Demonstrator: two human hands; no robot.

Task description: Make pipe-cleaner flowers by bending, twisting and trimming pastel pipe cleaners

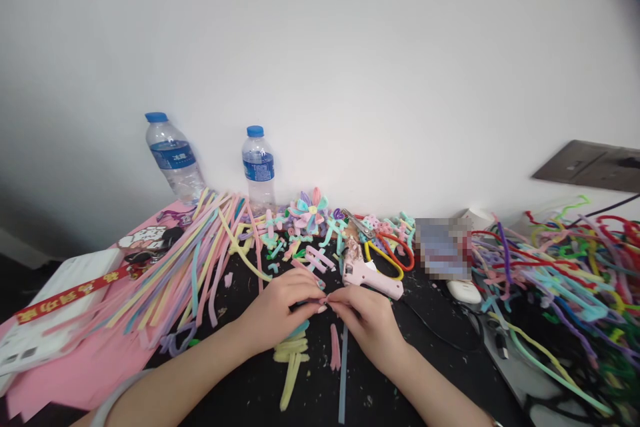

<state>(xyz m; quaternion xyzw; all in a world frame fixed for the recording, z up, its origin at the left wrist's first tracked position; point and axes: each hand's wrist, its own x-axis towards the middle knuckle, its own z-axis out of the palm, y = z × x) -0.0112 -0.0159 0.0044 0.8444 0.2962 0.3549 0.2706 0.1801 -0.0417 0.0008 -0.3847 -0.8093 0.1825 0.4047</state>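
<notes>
Both hands meet low over the black tabletop (380, 367), the left hand (280, 307) and the right hand (373, 323) each with thumb and forefinger pinched together, their tips all but touching around one small pink piece (327, 299). So little of it shows between the fingers that I can't tell its long axis or which way it points. Just below the hands lies one small group of pink strips (335, 347), too close-set to count surely, its long axis running toward the person; beside it one translucent glue stick (343, 373) points the same way. Left of these are several yellow strips (291, 360), some laid crosswise, others running toward the person, with one teal piece (301, 328) partly under the left hand. Just beyond the hands rests one pink glue gun (373, 277), then scissors (383, 260) with one yellow and one orange-red loop, and one many-coloured flower (310, 212) among small fuzzy pieces too many to count. A pastel bundle of stems (200, 260) fans out at left, a tangled heap of stems (575, 287) at right. Two blue-capped bottles stand by the wall: one leaning bottle (173, 157), one upright bottle (259, 167).
</notes>
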